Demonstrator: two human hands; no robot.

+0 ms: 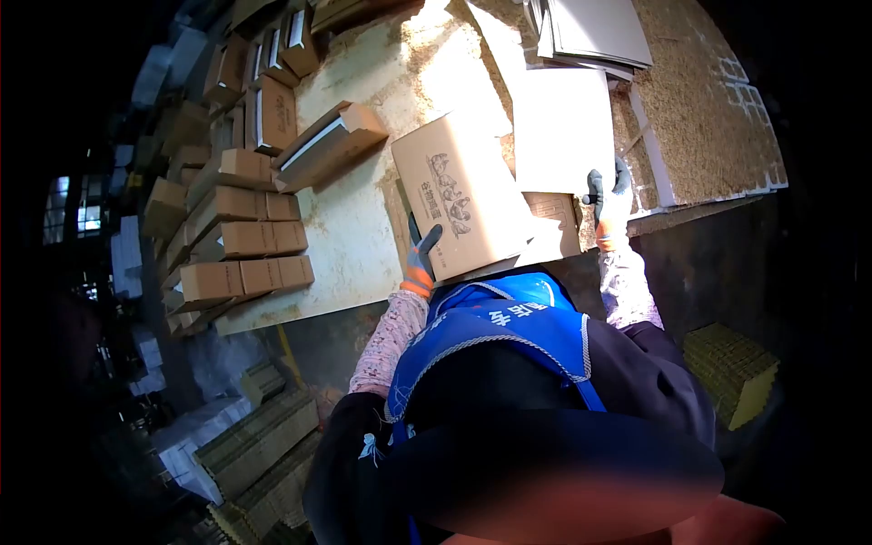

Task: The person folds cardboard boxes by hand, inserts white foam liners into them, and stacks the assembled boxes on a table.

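My left hand (423, 256), in a grey and orange work glove, grips the near left edge of a flat brown cardboard box (468, 195). Its thumb lies on the printed top face, with the other fingers hidden underneath. Dark drawings and lettering mark that face. My right hand (611, 195), gloved alike, is at the near right corner of a white sheet (563, 127). Its fingers are curled, and a small dark piece (589, 199) sticks out of them, too small to name. Another brown cardboard piece (554, 216) lies partly under the white sheet.
Several narrow brown cartons (245, 238) stand in rows on the table's left, one carton (331, 145) lying askew. A stack of white sheets (595, 32) is at the back. Rough brown boards (699, 109) lie at the right. Ridged yellowish blocks (731, 372) are below the table.
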